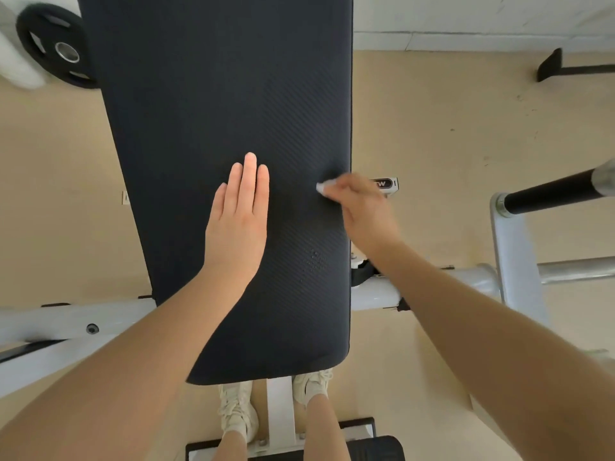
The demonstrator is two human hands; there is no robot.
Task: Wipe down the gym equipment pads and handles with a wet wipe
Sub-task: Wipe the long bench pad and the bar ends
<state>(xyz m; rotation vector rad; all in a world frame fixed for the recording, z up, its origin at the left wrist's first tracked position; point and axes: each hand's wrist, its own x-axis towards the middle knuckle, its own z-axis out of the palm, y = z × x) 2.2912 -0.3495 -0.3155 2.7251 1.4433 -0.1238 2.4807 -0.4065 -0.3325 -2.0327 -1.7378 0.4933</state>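
Note:
A long black bench pad [216,94] runs up the middle of the head view, with a faint ribbed texture and a few wet droplets near its right side. My left hand [238,221] lies flat on the pad, palm down, fingers straight and together, holding nothing. My right hand [361,207] is at the pad's right edge, blurred by motion, pinching a small bunched white wet wipe [322,187] against the pad. Only the wipe's tip shows past my fingers.
The bench's white steel frame [66,324] crosses under the pad. A black handle on a grey bar [549,193] sticks out at the right. A black weight plate [55,44] leans at top left. My feet in pale shoes [238,410] stand below the pad on beige floor.

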